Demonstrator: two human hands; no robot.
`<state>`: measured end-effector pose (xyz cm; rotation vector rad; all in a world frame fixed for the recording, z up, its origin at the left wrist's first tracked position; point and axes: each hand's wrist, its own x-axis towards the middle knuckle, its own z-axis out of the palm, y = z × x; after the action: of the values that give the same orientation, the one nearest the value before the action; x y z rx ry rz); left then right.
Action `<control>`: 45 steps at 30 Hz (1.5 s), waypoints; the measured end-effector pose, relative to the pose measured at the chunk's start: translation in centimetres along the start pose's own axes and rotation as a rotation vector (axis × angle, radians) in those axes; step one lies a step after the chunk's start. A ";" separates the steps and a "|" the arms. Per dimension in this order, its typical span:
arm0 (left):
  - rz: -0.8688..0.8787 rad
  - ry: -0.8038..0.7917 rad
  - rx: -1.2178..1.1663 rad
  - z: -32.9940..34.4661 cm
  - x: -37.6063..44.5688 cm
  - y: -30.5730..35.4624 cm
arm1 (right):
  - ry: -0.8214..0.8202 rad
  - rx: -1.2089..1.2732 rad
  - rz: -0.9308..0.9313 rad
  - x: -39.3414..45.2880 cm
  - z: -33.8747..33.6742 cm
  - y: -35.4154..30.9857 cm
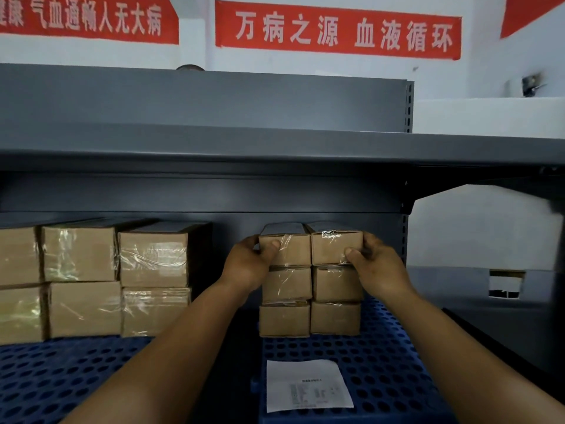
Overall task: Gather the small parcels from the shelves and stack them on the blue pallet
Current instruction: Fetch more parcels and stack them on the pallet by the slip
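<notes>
A stack of small brown parcels, two wide and three high, stands on a blue perforated pallet (382, 356). My left hand (249, 264) grips the top left parcel (289, 250) from its left side, thumb on the front face. My right hand (377, 266) grips the top right parcel (331, 246) from its right side, thumb on the front. Both top parcels rest on the middle row (312, 284), which sits on the bottom row (310, 319). The parcels are wrapped in clear tape.
Larger taped cardboard boxes (101, 280) stand two high at the left on another blue pallet (55, 381). A white printed sheet (307, 385) lies on the pallet in front of the stack. A grey metal shelf (244, 148) overhangs above. A dark gap separates the two pallets.
</notes>
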<state>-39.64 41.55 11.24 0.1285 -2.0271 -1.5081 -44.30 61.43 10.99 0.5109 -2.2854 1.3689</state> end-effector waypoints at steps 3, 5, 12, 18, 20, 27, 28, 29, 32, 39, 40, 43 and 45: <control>-0.003 0.016 0.028 0.1 0.0 -0.1 | -0.007 -0.020 0.002 -0.2 0.2 0.1; -0.002 0.031 0.043 0.2 0.0 -0.2 | -0.004 -0.026 0.011 -0.5 0.3 0.1; -0.058 -0.007 0.098 0.6 -0.7 -0.1 | -0.017 -0.016 0.079 -0.9 0.4 -0.2; -0.054 -0.015 0.194 0.4 -2.3 0.8 | -0.017 0.023 0.099 -2.8 -0.4 -0.6; -0.023 0.010 0.232 0.5 -3.6 1.2 | -0.013 0.038 0.084 -4.0 -0.8 -0.9; 0.136 -0.102 0.361 2.1 -13.2 2.0 | -0.035 -0.070 0.032 -10.6 -1.9 -0.2; 0.139 -0.131 0.383 2.4 -14.5 1.8 | -0.048 -0.112 0.040 -11.8 -2.0 0.1; 0.142 -0.154 0.404 2.6 -15.7 1.5 | -0.058 -0.150 0.049 -13.1 -2.2 0.3; 0.165 -0.228 0.430 2.9 -19.0 0.2 | -0.059 -0.238 0.072 -17.1 -2.6 1.3; 0.225 -0.477 0.345 2.8 -26.9 -2.0 | 0.044 -0.367 0.214 -27.3 -4.0 1.5; 0.228 -0.523 0.347 2.5 -28.0 -2.4 | 0.058 -0.379 0.252 -28.9 -4.0 1.3; 0.205 -0.644 0.364 1.3 -31.1 -3.8 | 0.093 -0.402 0.386 -33.9 -3.7 0.4; 0.204 -0.724 0.388 0.2 -33.2 -4.8 | 0.115 -0.415 0.460 -37.3 -3.5 -0.4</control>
<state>-13.97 53.91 -6.55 -0.5307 -2.7790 -1.0990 -12.14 67.81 -7.11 -0.2340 -2.5866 1.0186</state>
